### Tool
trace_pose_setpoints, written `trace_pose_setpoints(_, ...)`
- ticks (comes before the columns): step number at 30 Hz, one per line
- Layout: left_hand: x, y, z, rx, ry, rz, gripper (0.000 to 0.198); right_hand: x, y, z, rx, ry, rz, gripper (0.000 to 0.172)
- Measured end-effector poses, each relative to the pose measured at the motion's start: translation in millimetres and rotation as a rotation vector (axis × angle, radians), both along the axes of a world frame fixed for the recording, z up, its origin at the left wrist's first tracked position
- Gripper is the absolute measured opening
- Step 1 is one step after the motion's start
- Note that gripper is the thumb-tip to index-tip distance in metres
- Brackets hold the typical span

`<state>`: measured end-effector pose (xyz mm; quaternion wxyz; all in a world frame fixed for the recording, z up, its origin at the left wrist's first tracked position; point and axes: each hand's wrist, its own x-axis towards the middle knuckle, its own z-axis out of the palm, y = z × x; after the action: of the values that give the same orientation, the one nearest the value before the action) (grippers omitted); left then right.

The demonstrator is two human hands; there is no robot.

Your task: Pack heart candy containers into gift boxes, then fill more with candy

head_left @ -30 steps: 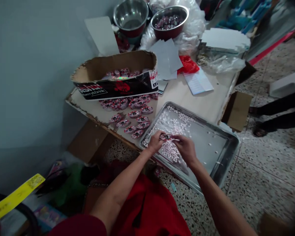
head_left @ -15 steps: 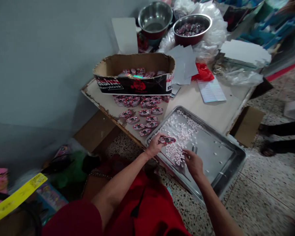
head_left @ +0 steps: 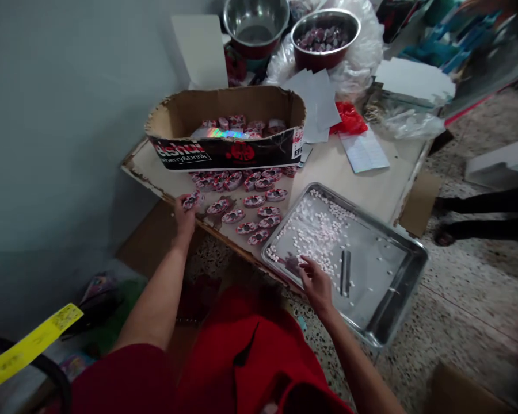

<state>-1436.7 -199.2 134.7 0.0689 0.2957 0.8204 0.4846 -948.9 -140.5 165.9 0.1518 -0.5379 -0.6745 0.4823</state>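
My left hand (head_left: 185, 217) is closed around a small oval pack (head_left: 192, 200) with red and white print and a dark round centre, at the table's left edge. Beside it, several similar oval packs (head_left: 233, 216) lie in loose rows. Over the near left part of a metal tray (head_left: 408, 299), my right hand (head_left: 317, 284) hovers with its fingers loosely apart. Small white tablets (head_left: 323, 233) are scattered across the tray, thickest at its left. A dark grey smudge beside the right fingertips is too blurred to name. A narrow grey metal bar (head_left: 345, 273) lies among the tablets.
Behind the packs stands a cut-down cardboard box (head_left: 224, 156) holding more packs. Further back are a steel bowl (head_left: 256, 26) and another bowl (head_left: 300, 57) with purple pieces. White papers (head_left: 317, 106), a red plastic bag (head_left: 349, 119) and a notebook (head_left: 365, 152) lie on the table. A person's legs (head_left: 487, 215) show at right.
My left hand has moved from the tray to the table's left edge with an oval pack. My right hand has shifted left, uncovering the metal bar. The view has shifted slightly.
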Motion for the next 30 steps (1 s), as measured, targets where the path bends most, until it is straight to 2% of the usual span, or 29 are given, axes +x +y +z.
trace_pose_setpoints(2,0,10,-17.0,-0.023,-0.094,-0.019,0.036,-41,-14,6.6,-0.106,0.06,-0.02,0.039)
trace_pose_setpoints(4,9,12,-25.6,-0.05,-0.207,-0.059,0.034,-84,-18,8.1,-0.218,0.099,-0.06,0.04)
trace_pose_setpoints(8,21,6,-20.7,-0.099,-0.381,-0.163,0.043,-151,-10,-4.0,-0.385,0.061,-0.266,0.052)
trace_pose_setpoints(11,16,10,-12.6,-0.182,-0.39,-0.26,0.052,-177,-6,-15.7,-0.428,0.08,-0.383,0.057)
trace_pose_setpoints(14,7,19,-12.2,-0.293,-0.417,-0.344,0.052,-187,-7,-22.1,-0.436,0.111,-0.476,0.057)
trace_pose_setpoints(17,-3,24,-17.6,-0.298,-0.491,-0.412,0.052,-188,-9,-24.2,-0.461,0.136,-0.546,0.057)
trace_pose_setpoints(22,-19,23,-16.7,-0.356,-0.538,-0.539,0.045,-183,-8,-27.4,-0.534,0.225,-0.571,0.059)
trace_pose_setpoints(26,-23,29,-8.2,-0.397,-0.527,-0.493,0.04,-185,-7,-29.2,-0.533,0.222,-0.557,0.058)
trace_pose_setpoints(28,-23,29,-3.0,-0.379,-0.509,-0.457,0.041,-188,-6,-24.7,-0.518,0.189,-0.547,0.057)
trace_pose_setpoints(30,-25,27,2.8,-0.343,-0.519,-0.369,0.044,-190,-5,-16.3,-0.485,0.144,-0.534,0.053)
